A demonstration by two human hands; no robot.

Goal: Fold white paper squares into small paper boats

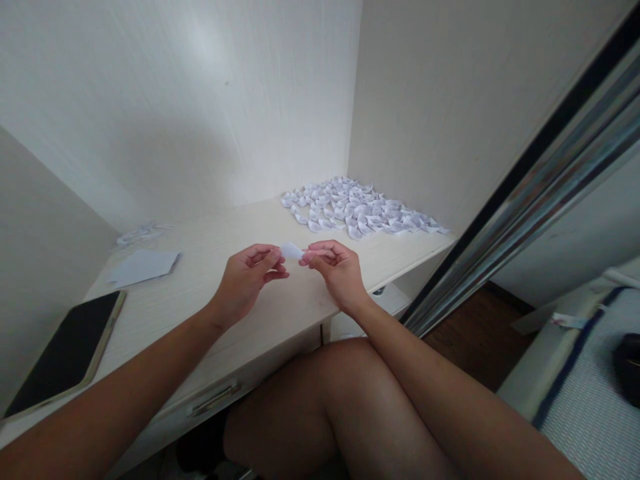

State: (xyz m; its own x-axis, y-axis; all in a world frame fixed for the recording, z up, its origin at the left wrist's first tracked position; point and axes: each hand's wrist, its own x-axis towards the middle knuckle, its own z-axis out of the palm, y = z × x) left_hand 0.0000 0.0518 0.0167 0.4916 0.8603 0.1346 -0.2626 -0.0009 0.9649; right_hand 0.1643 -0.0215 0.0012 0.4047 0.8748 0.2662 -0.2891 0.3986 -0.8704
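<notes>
A small white paper piece [291,251] is held above the desk [200,267], between my two hands. My left hand [250,277] pinches its left end between thumb and fingers. At its right end, my right hand [339,272] grips it the same way. Behind my right hand, a wide pile of small folded or twisted white papers [355,207] lies in the back right corner of the desk. A stack of flat white paper [145,267] rests on the left side of the desk.
A dark-screened tablet or phone [70,347] lies at the front left. Thin white strips [143,233] are near the back left corner. White panels enclose the desk. A drawer handle [216,399] sits below its front edge, and a bed [595,373] is at the right.
</notes>
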